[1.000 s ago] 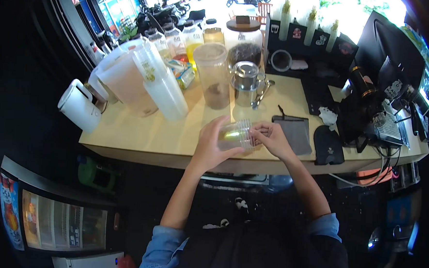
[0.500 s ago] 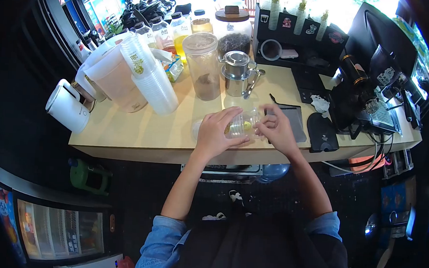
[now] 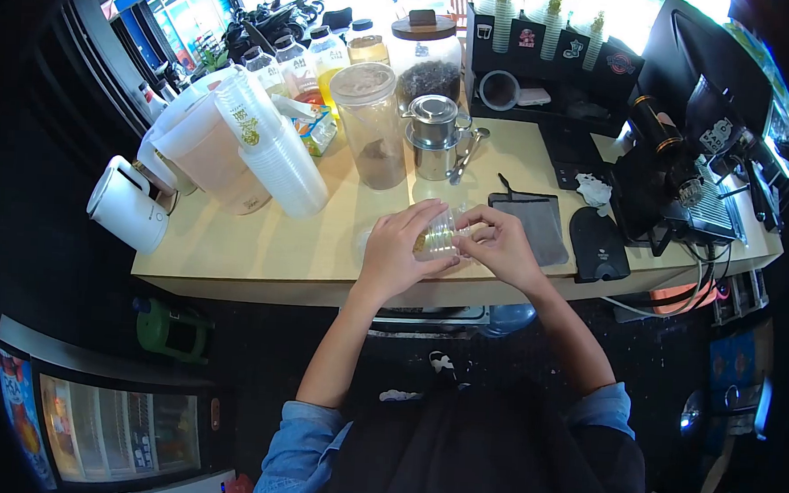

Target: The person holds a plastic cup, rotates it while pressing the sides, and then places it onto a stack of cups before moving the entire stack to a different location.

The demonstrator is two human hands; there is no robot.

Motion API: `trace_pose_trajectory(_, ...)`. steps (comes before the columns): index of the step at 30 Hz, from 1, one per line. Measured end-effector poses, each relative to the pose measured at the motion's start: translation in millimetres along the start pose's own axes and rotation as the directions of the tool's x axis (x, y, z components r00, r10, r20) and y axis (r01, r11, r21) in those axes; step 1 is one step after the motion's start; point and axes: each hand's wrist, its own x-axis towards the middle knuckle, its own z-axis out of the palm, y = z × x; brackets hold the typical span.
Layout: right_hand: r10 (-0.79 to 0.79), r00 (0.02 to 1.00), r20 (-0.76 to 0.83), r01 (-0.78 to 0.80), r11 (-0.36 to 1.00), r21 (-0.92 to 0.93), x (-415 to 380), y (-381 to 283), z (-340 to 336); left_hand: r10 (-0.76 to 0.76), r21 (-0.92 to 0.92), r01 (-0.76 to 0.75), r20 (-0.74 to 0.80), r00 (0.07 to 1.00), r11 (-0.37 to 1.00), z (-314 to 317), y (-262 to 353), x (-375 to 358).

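Note:
Several nested clear plastic cups (image 3: 437, 239) with yellow-green print lie sideways above the counter's front edge. My left hand (image 3: 398, 247) wraps round the stack, fingers over the top and thumb along the near side. My right hand (image 3: 498, 244) is closed at the right end of the cups, its fingertips pinching the rim. Part of the stack is hidden under my left palm. Beyond my hands stand a metal drip coffee filter (image 3: 435, 137) and a tall clear canister of brown powder (image 3: 370, 129).
A taller cup stack (image 3: 283, 156), a pitcher (image 3: 211, 143) and a white kettle (image 3: 129, 208) stand left on the counter (image 3: 233, 260). To the right are a grey pouch (image 3: 536, 227), a black tamping mat (image 3: 599, 246) and a coffee machine (image 3: 660, 193).
My right hand has moved left toward my left hand. The printed cup stretch that showed between the hands is shorter now. The whole view has shifted slightly.

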Motion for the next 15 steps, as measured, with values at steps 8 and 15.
trace_pose_trajectory(8,0.029,0.996,-0.087,-0.027,0.999,0.016,-1.3,9.4,-9.5,-0.015,0.036,0.013,0.035,0.999,0.999,-2.6,1.7,4.6)
trace_pose_trajectory(15,0.026,0.999,-0.022,-0.026,1.000,0.003,-2.7,12.4,-26.3,-0.005,0.064,0.002,0.038,0.999,0.998,3.3,-3.7,6.5)
